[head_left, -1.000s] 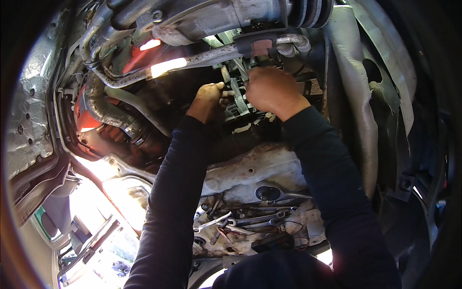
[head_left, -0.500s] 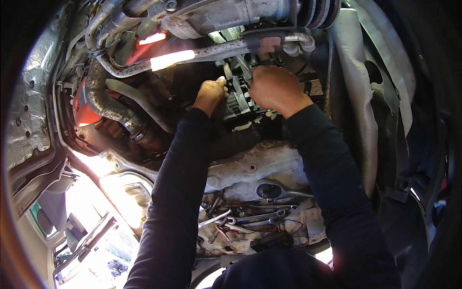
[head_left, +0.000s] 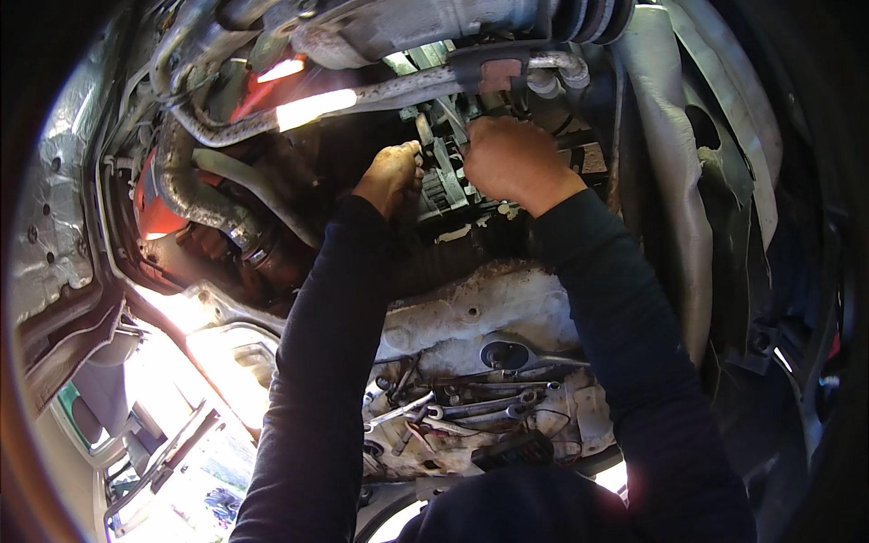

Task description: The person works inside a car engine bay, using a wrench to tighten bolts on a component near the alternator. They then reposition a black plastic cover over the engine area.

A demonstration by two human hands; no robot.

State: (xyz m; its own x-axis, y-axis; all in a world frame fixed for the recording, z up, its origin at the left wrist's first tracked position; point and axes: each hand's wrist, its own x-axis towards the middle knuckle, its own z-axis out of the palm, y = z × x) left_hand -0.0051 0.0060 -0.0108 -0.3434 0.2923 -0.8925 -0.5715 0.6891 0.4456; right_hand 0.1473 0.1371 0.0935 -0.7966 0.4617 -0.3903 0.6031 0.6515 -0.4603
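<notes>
Deep in an engine bay, both my hands reach a greenish-grey metal part [head_left: 441, 176] with ribs and slots. My left hand [head_left: 391, 176] is closed at its left side, fingertips pinched beside a short upright metal piece [head_left: 424, 129]; whatever is between them is hidden. On the other side, my right hand [head_left: 518, 163] makes a fist with its back toward me. A thin metal rod [head_left: 452, 118] slants down into that fist, and its lower end is out of sight behind the fingers.
A curved metal pipe [head_left: 398, 89] crosses just beyond my hands, under a large grey housing [head_left: 398, 32]. Red parts [head_left: 163, 199] and a hose [head_left: 249, 176] lie left. Several wrenches [head_left: 484, 412] and a dark box-shaped thing [head_left: 516, 451] rest on the dirty ledge nearer me. A grey panel [head_left: 674, 190] stands right.
The whole view has shifted slightly. My left hand has turned a little, its fingers still at the metal part. The right fist stays in nearly the same spot on the rod.
</notes>
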